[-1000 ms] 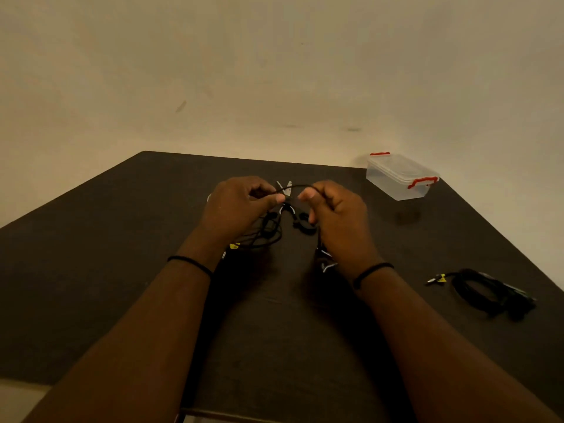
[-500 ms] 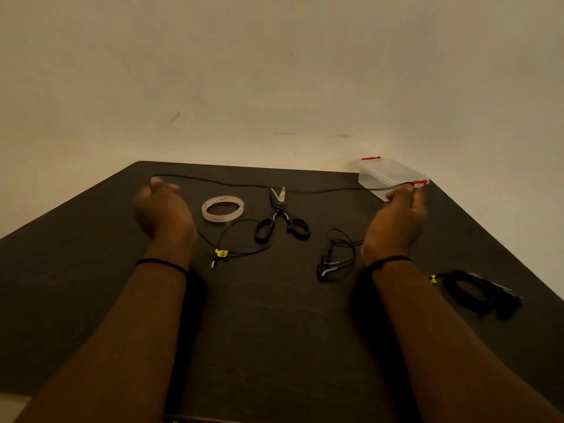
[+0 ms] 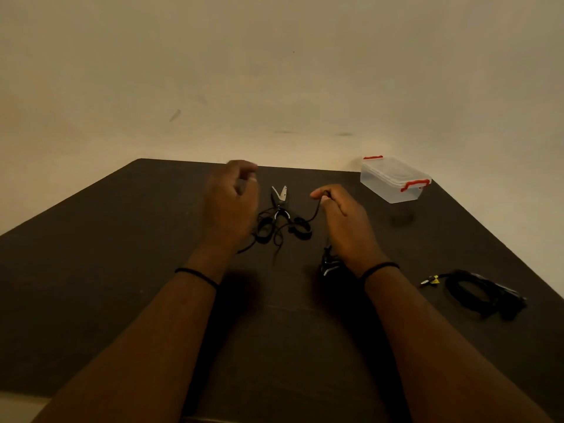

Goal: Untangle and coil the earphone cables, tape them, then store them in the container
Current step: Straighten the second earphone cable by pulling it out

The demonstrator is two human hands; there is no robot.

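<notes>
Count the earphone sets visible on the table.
2: a loose earphone cable pinched by the right hand near the scissors; a coiled set at the table's right edge. Hands may hide more.

Black earphone cable (image 3: 316,210); clear container (image 3: 392,181), red clips; dark brown table (image 3: 91,254).

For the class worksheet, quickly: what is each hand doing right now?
Left hand: fingers loosely curled and blurred; whether it holds anything cannot be told.
Right hand: pinching the thin black earphone cable.

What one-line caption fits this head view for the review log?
Right hand pinches a black earphone cable above the scissors; left hand hovers blurred; lidded container and coiled earphones wait right.
</notes>
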